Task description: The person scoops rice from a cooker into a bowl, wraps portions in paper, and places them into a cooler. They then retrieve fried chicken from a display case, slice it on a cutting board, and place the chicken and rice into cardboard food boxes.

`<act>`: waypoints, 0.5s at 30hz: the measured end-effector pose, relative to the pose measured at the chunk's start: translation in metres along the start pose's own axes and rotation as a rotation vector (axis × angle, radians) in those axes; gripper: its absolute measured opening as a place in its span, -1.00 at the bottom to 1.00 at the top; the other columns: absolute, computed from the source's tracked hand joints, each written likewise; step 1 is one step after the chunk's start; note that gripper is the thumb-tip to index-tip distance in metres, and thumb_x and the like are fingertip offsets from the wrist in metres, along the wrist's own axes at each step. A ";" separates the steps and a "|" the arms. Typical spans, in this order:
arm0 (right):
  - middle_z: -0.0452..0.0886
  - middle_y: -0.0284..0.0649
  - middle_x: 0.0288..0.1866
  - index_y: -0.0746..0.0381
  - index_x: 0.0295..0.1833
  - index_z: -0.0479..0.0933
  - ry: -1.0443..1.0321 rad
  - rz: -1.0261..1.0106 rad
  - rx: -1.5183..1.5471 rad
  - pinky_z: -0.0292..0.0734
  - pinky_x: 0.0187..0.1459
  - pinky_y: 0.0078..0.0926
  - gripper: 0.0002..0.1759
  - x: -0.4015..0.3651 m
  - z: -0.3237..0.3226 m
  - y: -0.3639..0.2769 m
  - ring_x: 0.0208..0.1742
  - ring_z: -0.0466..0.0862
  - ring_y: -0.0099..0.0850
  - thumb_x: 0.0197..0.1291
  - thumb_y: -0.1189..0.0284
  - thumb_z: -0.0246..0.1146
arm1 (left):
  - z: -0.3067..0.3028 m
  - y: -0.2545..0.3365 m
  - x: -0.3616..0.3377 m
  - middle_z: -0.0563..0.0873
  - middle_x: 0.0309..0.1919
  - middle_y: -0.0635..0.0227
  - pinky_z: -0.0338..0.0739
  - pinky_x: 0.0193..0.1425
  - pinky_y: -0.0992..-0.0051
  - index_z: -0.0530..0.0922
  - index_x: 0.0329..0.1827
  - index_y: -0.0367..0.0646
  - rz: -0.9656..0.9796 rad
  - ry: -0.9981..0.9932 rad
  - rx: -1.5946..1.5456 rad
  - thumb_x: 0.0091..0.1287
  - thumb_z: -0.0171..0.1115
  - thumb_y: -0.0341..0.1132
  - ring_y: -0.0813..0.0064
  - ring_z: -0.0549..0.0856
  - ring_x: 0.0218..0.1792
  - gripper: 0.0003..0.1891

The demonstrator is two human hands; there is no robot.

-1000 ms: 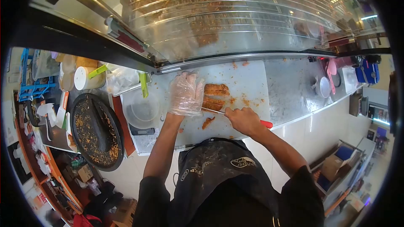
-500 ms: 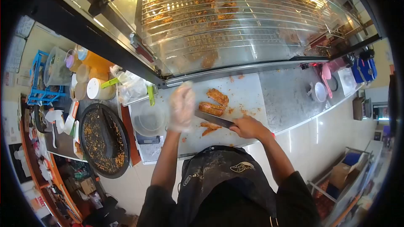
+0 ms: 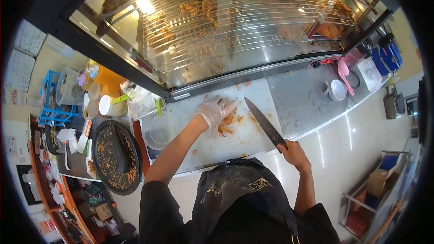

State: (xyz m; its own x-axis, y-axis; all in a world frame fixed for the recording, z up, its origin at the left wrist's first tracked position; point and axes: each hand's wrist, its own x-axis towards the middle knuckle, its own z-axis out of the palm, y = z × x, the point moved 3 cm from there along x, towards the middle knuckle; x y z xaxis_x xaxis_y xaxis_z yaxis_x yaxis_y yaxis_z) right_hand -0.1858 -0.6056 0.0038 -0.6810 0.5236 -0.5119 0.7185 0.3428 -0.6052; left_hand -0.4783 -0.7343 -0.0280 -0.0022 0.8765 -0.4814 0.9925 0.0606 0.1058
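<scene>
My left hand [image 3: 215, 113], in a clear plastic glove, lies over pieces of brown fried meat [image 3: 228, 122] on the white cutting board [image 3: 257, 143]. Its fingers are bent around the pieces and cover most of them. My bare right hand [image 3: 294, 152] is closed on the handle of a large knife [image 3: 263, 121]. The blade points up and to the left over the right part of the board, apart from the meat. Crumbs lie scattered on the board between the blade and the meat.
A glass display cabinet with a wire rack [image 3: 199, 31] stands behind the board. At left are a clear round container [image 3: 160, 132], a black oval tray with crumbs [image 3: 105, 153] and a white tub [image 3: 108, 106]. A white bowl [image 3: 337, 90] and pink ladle [image 3: 344, 70] lie at right.
My left hand has come down onto the meat and gathered the pieces. My right hand has drawn the knife away to the right, off the meat. The view has shifted slightly.
</scene>
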 end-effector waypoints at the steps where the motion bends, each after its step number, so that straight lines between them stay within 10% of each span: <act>1: 0.55 0.10 -0.50 0.40 -0.36 0.47 0.024 -0.032 0.007 0.40 -0.33 -0.19 -0.67 0.000 0.005 0.006 -0.42 0.56 -0.05 0.22 0.29 0.17 | -0.004 -0.004 0.002 0.21 0.39 0.18 0.17 0.36 0.03 -0.02 0.47 -0.07 0.034 0.014 -0.118 -0.46 0.58 0.12 0.14 0.23 0.38 0.34; 5: 0.56 0.12 -0.47 0.38 -0.35 0.48 -0.001 -0.021 0.017 0.41 -0.31 -0.13 -0.67 -0.002 0.007 0.010 -0.38 0.56 0.07 0.24 0.27 0.14 | -0.012 0.001 0.001 0.32 0.31 0.20 0.25 0.31 0.09 0.07 0.43 -0.10 -0.105 -0.209 -0.027 -0.45 0.60 0.03 0.17 0.33 0.32 0.27; 7: 0.57 0.13 -0.46 0.38 -0.34 0.48 -0.044 0.003 -0.012 0.41 -0.30 -0.11 -0.66 -0.001 0.007 0.013 -0.36 0.57 0.09 0.24 0.27 0.14 | -0.004 0.006 -0.007 0.44 0.18 0.21 0.33 0.25 0.13 0.18 0.36 -0.12 -0.015 0.169 0.046 -0.35 0.58 0.00 0.16 0.42 0.22 0.12; 15: 0.59 0.15 -0.35 0.37 -0.26 0.48 -0.114 -0.083 -0.097 0.41 -0.17 0.00 -0.66 0.026 -0.002 0.015 -0.22 0.54 0.16 0.24 0.25 0.11 | 0.012 0.006 0.006 0.60 -0.13 0.18 0.51 -0.02 0.25 0.50 0.00 -0.08 -0.070 0.074 -0.169 -0.08 0.45 -0.04 0.16 0.59 -0.05 -0.42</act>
State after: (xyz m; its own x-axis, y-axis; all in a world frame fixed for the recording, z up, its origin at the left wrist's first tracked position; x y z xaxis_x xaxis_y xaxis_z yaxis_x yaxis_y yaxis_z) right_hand -0.1926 -0.5850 -0.0173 -0.7460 0.4005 -0.5320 0.6659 0.4573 -0.5895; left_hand -0.4710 -0.7348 -0.0409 -0.0853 0.8997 -0.4282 0.9552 0.1961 0.2219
